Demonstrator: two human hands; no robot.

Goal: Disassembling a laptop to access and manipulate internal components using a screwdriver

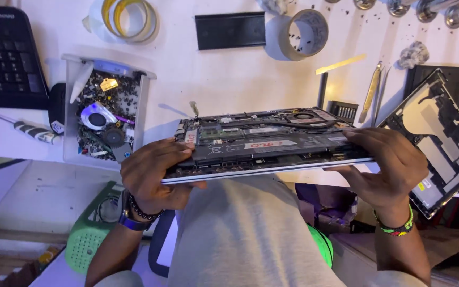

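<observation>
Both hands — left (152,178), right (391,167) — grip opened laptop (264,146) by its ends, above desk.

Black battery (272,150), silver laptop edge (266,172), perhaps green basket (88,239).

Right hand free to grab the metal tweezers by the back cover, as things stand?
Probably not right away. The right hand is clamped on the right edge of the opened laptop, as the left hand is on the other edge. The tweezers lie uncovered on the table just beyond, so the path looks clear.
</observation>
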